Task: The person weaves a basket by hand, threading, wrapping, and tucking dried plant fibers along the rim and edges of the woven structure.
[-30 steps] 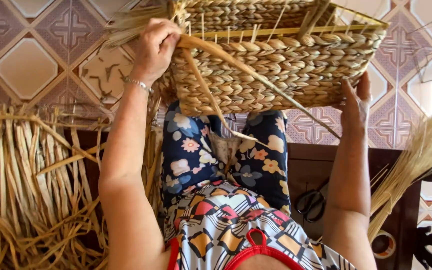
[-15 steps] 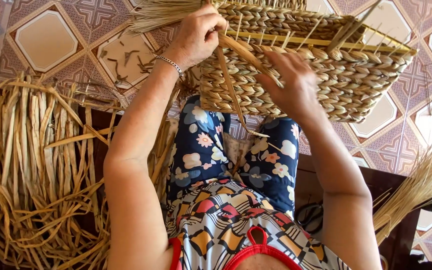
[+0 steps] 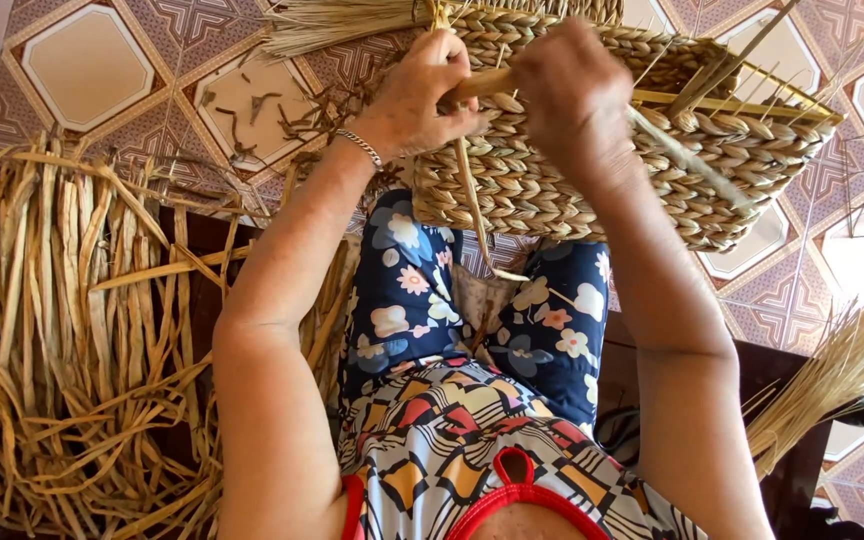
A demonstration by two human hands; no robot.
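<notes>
Pinching one flat straw strand (image 3: pixel 472 85) at the rim of the woven basket (image 3: pixel 592 170) above the lap, left hand (image 3: pixel 422 90) and right hand (image 3: pixel 572 90) close together, strand running left-right.

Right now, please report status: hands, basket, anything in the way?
Left hand and right hand both gripping one straw strand at the basket rim. Basket resting on lap. Loose strand hanging below; nothing blocking.
</notes>
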